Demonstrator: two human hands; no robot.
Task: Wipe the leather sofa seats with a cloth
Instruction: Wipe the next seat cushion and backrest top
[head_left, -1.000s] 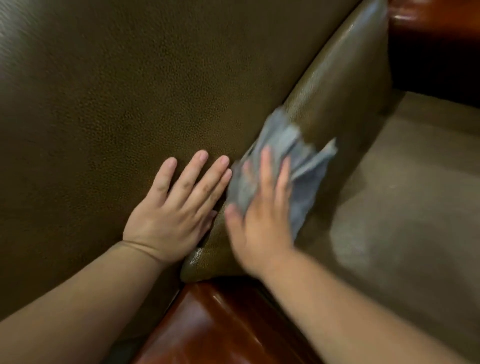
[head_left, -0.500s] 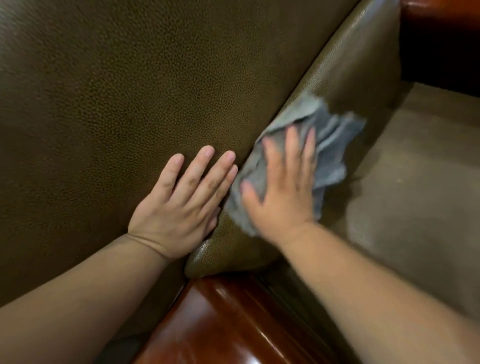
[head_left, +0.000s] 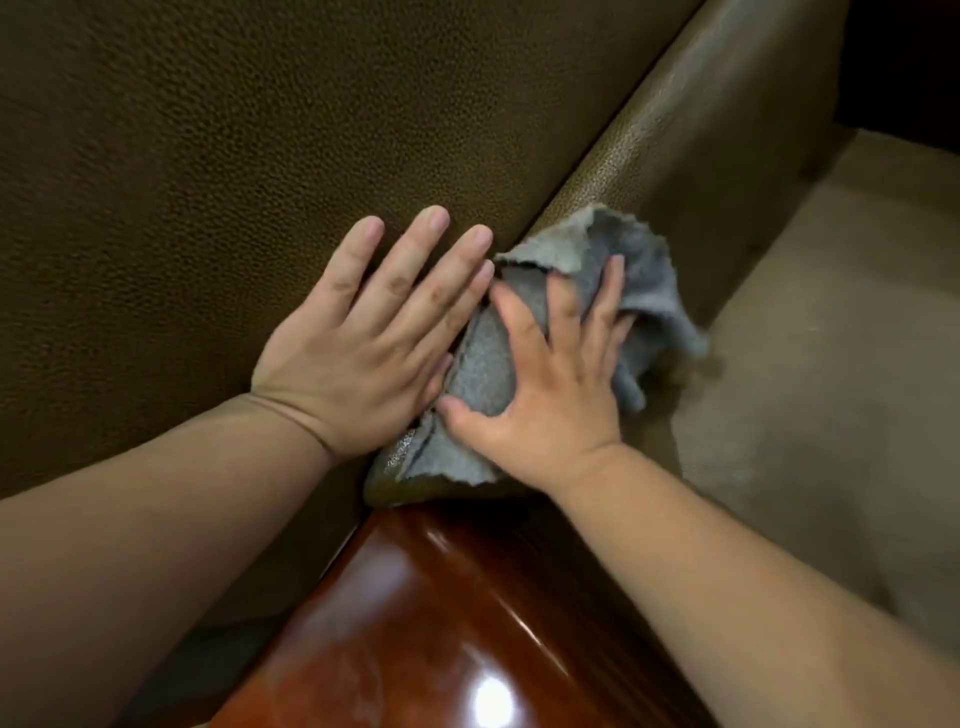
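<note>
Closest to us is the glossy wooden armrest (head_left: 415, 623), polished reddish-brown with a glare spot on it. Just past that, our right hand (head_left: 550, 400) is spread flat on the grey cloth (head_left: 483, 364), fingers (head_left: 561, 306) splayed and pressing it down onto the rounded leather edge of the sofa (head_left: 649, 119) rather than curling round it. Our left hand (head_left: 363, 343) sits right beside it, fingers straight and flat against the big pebbled leather cushion (head_left: 208, 182), holding nothing, just bracing. The cloth looks soft, light and floppy, bunched up with loose corners hanging off the far side, so we'd guess it slides around easily on smooth leather. Best bet is probably to keep the palm over the thick middle of the wad so it doesn't creep out from under us. Further off to the right there's the beige carpeted floor (head_left: 831, 312).
</note>
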